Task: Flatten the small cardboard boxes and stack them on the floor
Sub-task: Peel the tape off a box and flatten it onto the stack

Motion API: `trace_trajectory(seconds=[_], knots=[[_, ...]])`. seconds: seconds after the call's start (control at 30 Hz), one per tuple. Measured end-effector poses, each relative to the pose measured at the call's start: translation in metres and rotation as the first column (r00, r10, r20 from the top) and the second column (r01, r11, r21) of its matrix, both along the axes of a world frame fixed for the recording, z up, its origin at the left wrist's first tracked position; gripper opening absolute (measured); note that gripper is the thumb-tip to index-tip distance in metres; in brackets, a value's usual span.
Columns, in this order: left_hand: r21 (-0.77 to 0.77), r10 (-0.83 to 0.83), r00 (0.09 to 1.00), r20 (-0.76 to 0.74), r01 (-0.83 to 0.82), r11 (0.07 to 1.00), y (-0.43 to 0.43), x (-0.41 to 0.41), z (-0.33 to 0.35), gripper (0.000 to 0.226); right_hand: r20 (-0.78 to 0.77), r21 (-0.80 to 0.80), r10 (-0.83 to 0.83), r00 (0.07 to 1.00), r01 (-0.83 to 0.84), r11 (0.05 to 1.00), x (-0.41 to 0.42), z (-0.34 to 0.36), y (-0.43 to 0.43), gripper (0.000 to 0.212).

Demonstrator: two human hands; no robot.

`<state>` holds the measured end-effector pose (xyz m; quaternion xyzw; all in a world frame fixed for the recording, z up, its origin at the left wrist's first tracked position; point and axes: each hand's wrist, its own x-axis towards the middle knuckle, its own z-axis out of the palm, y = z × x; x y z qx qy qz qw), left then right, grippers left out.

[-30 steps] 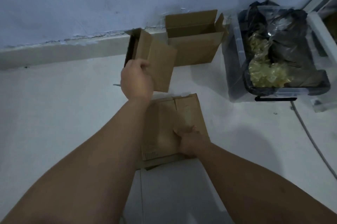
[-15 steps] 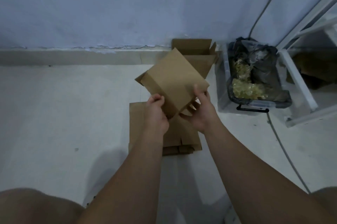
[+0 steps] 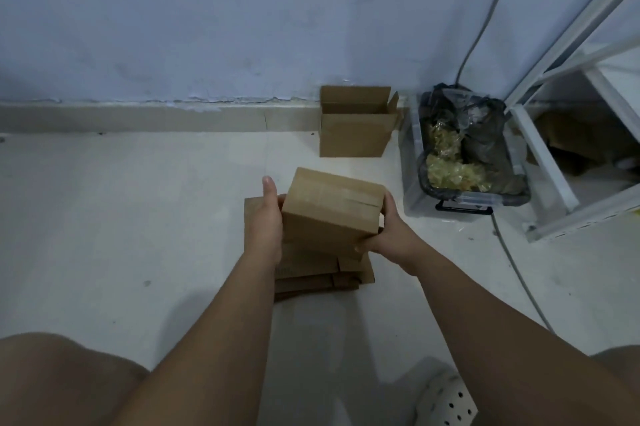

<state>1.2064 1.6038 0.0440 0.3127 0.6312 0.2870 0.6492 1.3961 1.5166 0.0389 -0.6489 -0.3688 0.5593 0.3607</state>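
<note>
Pale floor (image 3: 138,217) meets a bluish wall (image 3: 242,27). Just above the floor, the right hand (image 3: 389,235) has its fingers (image 3: 388,203) curled round the right end of a small cardboard box (image 3: 329,214), with the thumb at the near edge. The left hand (image 3: 265,231) clamps the opposite end, thumb pointing straight up. The taped box, not flattened, is held tilted just over the flattened stack (image 3: 311,275) on the floor. Beyond, an open box (image 3: 353,138) stands against the wall beside a clear bin (image 3: 410,183) of bags.
</note>
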Motion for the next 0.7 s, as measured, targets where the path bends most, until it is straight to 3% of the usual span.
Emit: trace_trajectory(seconds=[0.13, 0.17, 0.23, 0.33, 0.4, 0.53, 0.7], knots=[[0.020, -0.172, 0.960, -0.223, 0.181, 0.983, -0.002, 0.004, -0.013, 0.053, 0.328, -0.128, 0.177, 0.928, -0.142, 0.981, 0.004, -0.008, 0.001, 0.114], [0.028, -0.170, 0.950, -0.262, 0.183, 0.983, -0.006, 0.005, -0.018, 0.052, 0.281, -0.145, 0.189, 0.941, -0.153, 0.978, 0.004, -0.013, 0.002, 0.116], [0.039, -0.143, 0.949, -0.282, 0.161, 0.986, -0.011, 0.006, -0.030, 0.051, 0.033, -0.129, 0.106, 0.994, -0.101, 0.987, 0.003, -0.020, 0.002, 0.115], [0.022, -0.141, 0.937, -0.318, 0.156, 0.988, -0.016, 0.007, -0.045, 0.047, -0.162, -0.102, -0.046, 0.986, 0.030, 0.994, -0.002, -0.031, 0.003, 0.078], [0.017, -0.108, 0.932, -0.345, 0.121, 0.993, -0.018, 0.007, -0.053, 0.044, -0.059, -0.108, -0.122, 0.991, 0.115, 0.988, -0.005, -0.038, 0.004, 0.056], [-0.010, -0.153, 0.922, -0.355, 0.159, 0.987, -0.021, 0.010, -0.063, 0.040, 0.344, -0.153, -0.228, 0.911, 0.294, 0.943, -0.007, -0.050, 0.003, 0.037], [-0.030, -0.242, 0.870, -0.429, 0.255, 0.967, -0.021, 0.013, -0.063, 0.044, 0.403, -0.148, -0.261, 0.877, 0.344, 0.927, -0.006, -0.057, 0.003, 0.035]])
